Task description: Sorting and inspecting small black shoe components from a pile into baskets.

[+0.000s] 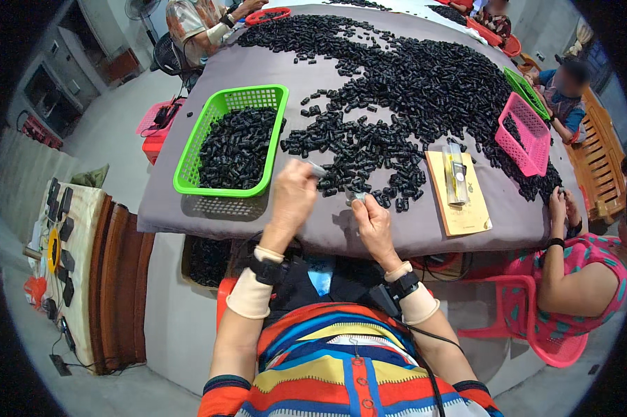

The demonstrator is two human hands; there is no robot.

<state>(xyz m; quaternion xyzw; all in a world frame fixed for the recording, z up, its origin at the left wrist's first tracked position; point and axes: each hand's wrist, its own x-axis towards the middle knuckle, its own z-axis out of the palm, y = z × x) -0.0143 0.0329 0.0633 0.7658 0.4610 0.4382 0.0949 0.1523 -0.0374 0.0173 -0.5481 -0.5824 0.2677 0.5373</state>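
My left hand is raised just right of a green plastic basket filled with small black cylindrical parts. Its fingers are closed and slightly blurred, with something pale grey at the tips. At the near edge of the loose black parts is my right hand, its thumb and fingers pinched together, also with a greyish bit at the tips. Whether those grey bits are finger coverings or held pieces, I cannot tell. A dark band is round each of my wrists.
Right of my hands lies a yellowish notepad with a clear-and-yellow tube on it. Farther right stands a pink basket, with a green basket behind. Several people sit around the grey-covered table; one person's hands work at the right edge.
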